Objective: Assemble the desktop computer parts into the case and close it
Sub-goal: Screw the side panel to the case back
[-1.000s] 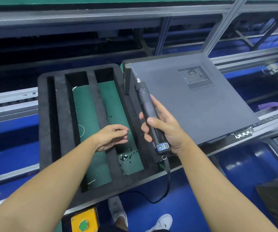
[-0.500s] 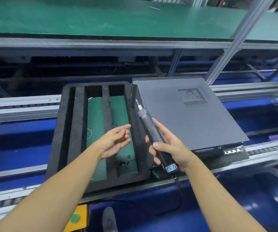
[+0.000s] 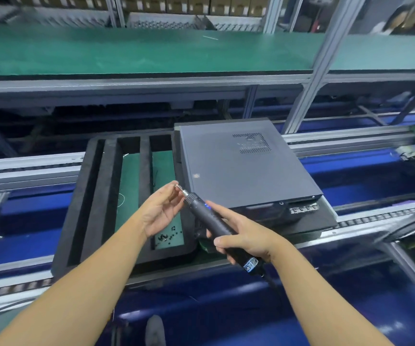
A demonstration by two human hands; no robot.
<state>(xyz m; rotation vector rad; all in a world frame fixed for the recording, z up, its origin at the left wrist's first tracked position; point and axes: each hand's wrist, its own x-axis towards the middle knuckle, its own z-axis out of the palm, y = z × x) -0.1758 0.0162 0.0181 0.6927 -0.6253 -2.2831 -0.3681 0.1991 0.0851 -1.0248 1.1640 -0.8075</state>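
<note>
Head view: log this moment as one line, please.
left hand pinches bit tip | right hand grips electric screwdriver | case closed, lying flat | loose screws in foam tray

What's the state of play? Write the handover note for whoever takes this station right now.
Right hand: grips the electric screwdriver by its body.
Left hand: pinches the driver's bit; whether a screw sits there is too small to tell.
Things: computer case lies flat, right of the foam tray; loose screws lie in the tray's near right slot.
Done: the cover panel is on the case.
Left: probably driving the cover screws; no driven screw is visible.
</note>
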